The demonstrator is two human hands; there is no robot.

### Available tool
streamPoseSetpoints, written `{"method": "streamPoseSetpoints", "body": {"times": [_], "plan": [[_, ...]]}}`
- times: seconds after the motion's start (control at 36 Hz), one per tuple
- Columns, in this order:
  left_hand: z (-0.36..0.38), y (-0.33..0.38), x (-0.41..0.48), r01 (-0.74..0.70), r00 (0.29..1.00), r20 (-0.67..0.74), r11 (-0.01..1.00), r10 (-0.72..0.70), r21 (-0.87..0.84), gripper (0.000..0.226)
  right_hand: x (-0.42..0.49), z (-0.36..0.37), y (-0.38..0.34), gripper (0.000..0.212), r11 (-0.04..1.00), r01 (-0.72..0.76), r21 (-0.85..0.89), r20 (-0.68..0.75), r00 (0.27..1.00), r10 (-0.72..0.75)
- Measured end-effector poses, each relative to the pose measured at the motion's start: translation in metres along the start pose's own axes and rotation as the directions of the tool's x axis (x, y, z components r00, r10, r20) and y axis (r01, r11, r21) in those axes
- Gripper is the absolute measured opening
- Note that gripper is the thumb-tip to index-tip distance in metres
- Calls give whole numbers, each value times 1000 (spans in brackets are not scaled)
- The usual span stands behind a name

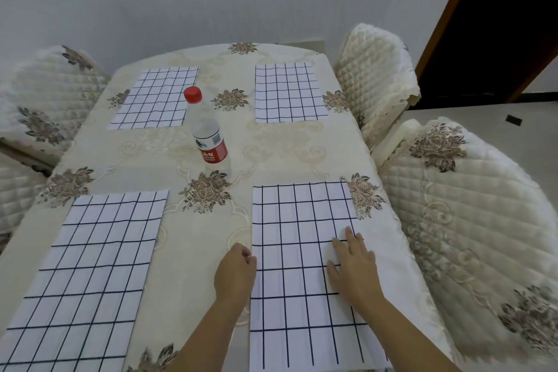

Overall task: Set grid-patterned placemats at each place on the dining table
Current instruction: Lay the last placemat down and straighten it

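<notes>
1. Head view, the mats: four grid-patterned mats are seen laid on the table (pixel 193 251), one per chair. The far-left placemat (pixel 154 98) is found at 11 o'clock, the far-right placemat (pixel 288 93) at 1 o'clock, the near-left placemat (pixel 90 266) at 7 o'clock and the near-right placemat (pixel 302 281) at 5 o'clock.
2. Head view, the hands: the right hand (pixel 353 263) is laid flat on the near-right placemat, its grip fully spread with fingers straight, and nothing is held. The cloth is probably being pressed smooth and kept from sliding.
3. The left hand (pixel 235 269) is placed at that mat's 9 o'clock edge with fingers curled. Whether the edge is pinched in its grip cannot be told. The edge is probably being squared to the table side.
4. Head view, the rest: a water bottle (pixel 206 130) with a red cap is left standing in the middle, between the mats. The task is judged nearly done.
</notes>
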State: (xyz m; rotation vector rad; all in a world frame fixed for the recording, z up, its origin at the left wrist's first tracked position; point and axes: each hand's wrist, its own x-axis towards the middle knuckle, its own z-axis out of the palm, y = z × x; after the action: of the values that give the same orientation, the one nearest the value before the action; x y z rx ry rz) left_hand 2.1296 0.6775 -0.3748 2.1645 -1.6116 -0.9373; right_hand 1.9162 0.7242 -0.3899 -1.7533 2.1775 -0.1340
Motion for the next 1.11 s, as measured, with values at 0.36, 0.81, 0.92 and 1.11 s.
{"method": "streamPoseSetpoints", "body": {"times": [0.36, 0.81, 0.92, 1.11], "plan": [[47, 27, 25, -564, 822, 224, 687, 524, 459, 48, 43, 25, -68, 55, 944, 273, -183, -18, 960, -281], [45, 36, 112, -438, 884, 113, 718, 454, 541, 61, 131, 23, -50, 67, 961, 235, -144, -13, 971, -239], [38, 32, 124, -447, 883, 126, 724, 453, 526, 72, 141, 19, -36, 74, 965, 245, -94, -47, 967, -250], [18, 10, 128, -372, 910, 36, 774, 414, 511, 74, 137, -7, 30, 74, 998, -37, -59, -129, 991, 30]]}}
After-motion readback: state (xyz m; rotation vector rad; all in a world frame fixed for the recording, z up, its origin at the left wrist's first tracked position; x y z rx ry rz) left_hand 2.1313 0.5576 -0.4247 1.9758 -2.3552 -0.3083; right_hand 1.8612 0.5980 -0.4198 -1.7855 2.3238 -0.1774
